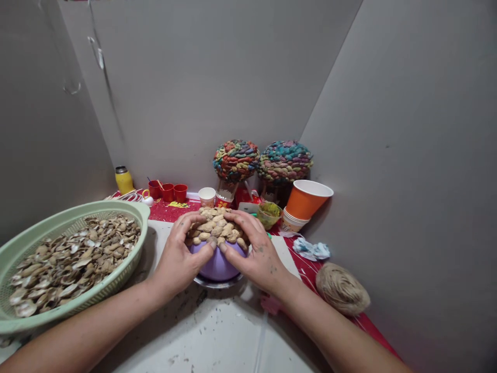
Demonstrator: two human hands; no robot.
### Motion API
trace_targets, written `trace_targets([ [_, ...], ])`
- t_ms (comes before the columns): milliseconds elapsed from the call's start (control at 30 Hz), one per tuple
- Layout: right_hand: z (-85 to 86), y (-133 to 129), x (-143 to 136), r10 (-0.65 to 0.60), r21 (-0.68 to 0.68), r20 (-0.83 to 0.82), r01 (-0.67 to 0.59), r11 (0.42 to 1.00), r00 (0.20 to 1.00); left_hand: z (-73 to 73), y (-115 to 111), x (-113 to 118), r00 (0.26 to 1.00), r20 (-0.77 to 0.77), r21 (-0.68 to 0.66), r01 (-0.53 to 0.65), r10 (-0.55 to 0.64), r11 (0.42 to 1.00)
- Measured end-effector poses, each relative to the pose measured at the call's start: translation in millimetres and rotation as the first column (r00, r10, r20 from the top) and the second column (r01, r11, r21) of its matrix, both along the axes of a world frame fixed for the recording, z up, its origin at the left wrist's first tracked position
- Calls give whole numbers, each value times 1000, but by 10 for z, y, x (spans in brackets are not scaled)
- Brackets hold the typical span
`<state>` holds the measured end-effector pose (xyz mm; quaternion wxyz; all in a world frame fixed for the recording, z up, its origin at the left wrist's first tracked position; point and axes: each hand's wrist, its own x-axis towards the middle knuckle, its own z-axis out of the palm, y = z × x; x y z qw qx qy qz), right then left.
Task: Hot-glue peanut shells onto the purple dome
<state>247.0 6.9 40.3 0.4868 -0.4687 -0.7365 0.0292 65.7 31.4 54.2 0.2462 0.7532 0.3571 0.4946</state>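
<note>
both hands are cupped over a purple balloon (218, 264) that sits on a round metal dish (217, 282) near the middle of the desk (217, 331), its upper half already crusted with pale nut shells (215, 228) laid like overlapping scales. the left hand (179, 259) wraps the left flank with fingers curved and spread over the shells, thumb down on the bare purple skin; the right hand (258, 254) mirrors it on the right flank, fingers likewise bent and pressing, neither one clenched nor lifted free. held from two sides like this, the round form looks steadied so it cannot roll off its dish, and the palms seem to bear the shells flat against the surface. a green basket (128, 269) full of loose shell halves (73, 264) stands at the left edge of the desk, just beside the left forearm, within easy reach. at the back edge, against the wall, two finished shell domes painted in many colours (236, 159) and (285, 161) stand side by side on their stands, out of the working space. near them are small red cups (167, 191), a yellow flask (123, 180), a small paper cup (206, 196), a little bowl of greenish paste (269, 212) and a tilted stack of orange cups (306, 199). toward the right edge lie a crumpled tissue (310, 249) and a ball of twine (341, 289).
</note>
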Motion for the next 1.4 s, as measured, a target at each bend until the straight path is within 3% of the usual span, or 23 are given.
trace_targets([
  [700, 2, -4, 2, -1, 10, 20, 0, 1000, 1000, -13, 6, -36, 1000, 2, -18, 21, -21, 1000],
  [900, -18, -4, 69, 5, -8, 64, -5, 1000, 998, -107, 143, -11, 996, 40, -113, -76, 81, 991],
  [967, 16, -36, 86, -9, 29, 65, 7, 1000, 998, -155, 201, 15, 998, 36, -170, -40, 47, 985],
  [1067, 95, -124, 69, -32, 215, 54, 20, 976, 998, -219, 244, 41, 999, 44, -209, 10, -1, 978],
  [1167, 155, -213, -2, -40, 359, 167, -23, 933, 985, -260, 244, 48, 999, 49, -197, 15, -5, 980],
  [1267, 176, -256, -95, -60, 375, 310, -64, 925, 949, -283, 237, 48, 999, 50, -167, 5, 3, 986],
  [1400, 176, -237, -181, -104, 374, 365, -43, 927, 925, -293, 232, 45, 999, 42, -142, -2, 8, 990],
])
